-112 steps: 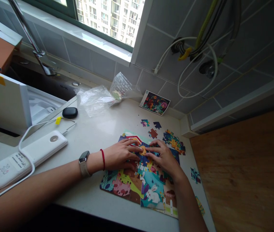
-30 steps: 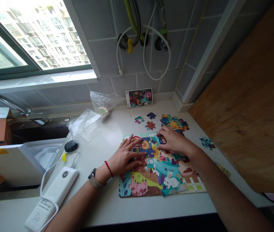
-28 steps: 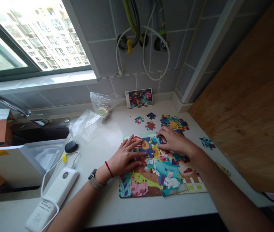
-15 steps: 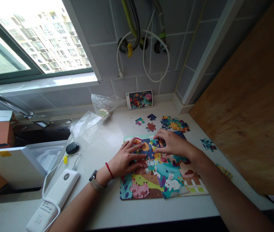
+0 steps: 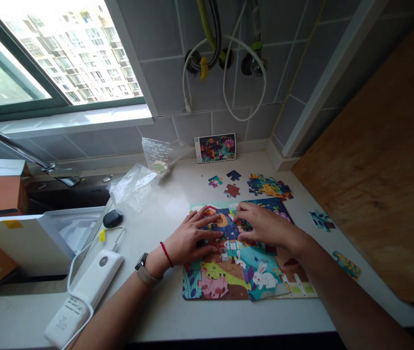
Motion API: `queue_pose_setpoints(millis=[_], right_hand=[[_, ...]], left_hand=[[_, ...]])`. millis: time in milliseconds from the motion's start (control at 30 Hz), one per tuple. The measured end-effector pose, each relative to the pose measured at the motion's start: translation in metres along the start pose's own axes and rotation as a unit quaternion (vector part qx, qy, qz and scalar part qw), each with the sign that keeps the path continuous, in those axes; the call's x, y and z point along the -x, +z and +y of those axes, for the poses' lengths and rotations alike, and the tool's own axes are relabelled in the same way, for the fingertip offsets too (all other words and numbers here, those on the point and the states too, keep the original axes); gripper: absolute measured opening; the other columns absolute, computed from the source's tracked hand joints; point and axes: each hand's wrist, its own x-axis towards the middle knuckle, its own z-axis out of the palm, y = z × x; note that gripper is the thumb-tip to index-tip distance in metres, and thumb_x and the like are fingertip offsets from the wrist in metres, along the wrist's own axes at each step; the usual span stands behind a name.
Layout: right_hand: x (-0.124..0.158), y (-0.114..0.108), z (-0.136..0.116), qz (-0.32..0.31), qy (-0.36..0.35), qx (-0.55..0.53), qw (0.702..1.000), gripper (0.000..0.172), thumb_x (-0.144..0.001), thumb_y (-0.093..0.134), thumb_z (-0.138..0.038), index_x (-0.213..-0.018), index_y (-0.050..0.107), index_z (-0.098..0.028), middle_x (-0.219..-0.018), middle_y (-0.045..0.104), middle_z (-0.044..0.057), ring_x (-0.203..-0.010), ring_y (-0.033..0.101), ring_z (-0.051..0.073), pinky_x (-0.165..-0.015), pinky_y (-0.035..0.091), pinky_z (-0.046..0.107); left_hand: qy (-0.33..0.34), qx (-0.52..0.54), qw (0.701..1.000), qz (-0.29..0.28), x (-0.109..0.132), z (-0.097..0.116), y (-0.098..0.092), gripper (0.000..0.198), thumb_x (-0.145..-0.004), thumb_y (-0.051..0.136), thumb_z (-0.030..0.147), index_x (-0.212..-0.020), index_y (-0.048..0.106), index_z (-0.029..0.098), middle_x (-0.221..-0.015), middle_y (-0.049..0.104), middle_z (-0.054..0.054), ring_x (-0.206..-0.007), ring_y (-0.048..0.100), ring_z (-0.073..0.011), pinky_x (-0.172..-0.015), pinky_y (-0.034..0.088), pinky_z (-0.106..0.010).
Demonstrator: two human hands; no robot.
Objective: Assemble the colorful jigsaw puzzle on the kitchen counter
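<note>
A colourful jigsaw puzzle [image 5: 228,288] lies on the white counter, with a joined section showing white rabbits [image 5: 265,277] lying over its lower middle. My left hand [image 5: 194,238] rests flat on the puzzle's left side, fingers spread over the pieces by an orange round shape. Just right of those fingertips, my right hand [image 5: 267,224] is bent down onto the puzzle. Its thumb and fingers close around a dark, multicoloured puzzle piece [image 5: 242,226], partly hidden by the hand. A dark blue puzzle part [image 5: 277,206] shows behind the right hand.
Behind the puzzle are a heap of loose pieces [image 5: 269,187], a red-brown piece [image 5: 232,190] and a picture card [image 5: 217,148] against the wall. Joined pieces [image 5: 321,220] lie to the right. Leftward are a plastic bag [image 5: 134,187], a power bank [image 5: 84,296] and a black case [image 5: 112,219].
The view has shifted slightly, moving the scene rightward. My right hand has come a little lower over the puzzle, showing more of the dark blue part behind it. My left hand stays put.
</note>
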Motion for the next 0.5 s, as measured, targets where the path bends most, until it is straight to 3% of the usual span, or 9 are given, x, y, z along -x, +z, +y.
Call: queue_pose_setpoints(millis=[500], right_hand=[[0.0014,0.0052,-0.0031,0.001,0.016,0.009,1.000,0.019,-0.082,0.087,-0.031,-0.094,0.074,-0.024,-0.108,0.065,0.006,-0.096,0.067,0.025,-0.083,0.051,0.033]], left_hand=[[-0.019,0.029,0.999,-0.010,0.0002,-0.0024,-0.0019,0.041,-0.096,0.072,0.052,-0.134,0.073,0.039,-0.166,0.045,0.000,-0.161,0.021,-0.0420,-0.126,0.024,-0.070]])
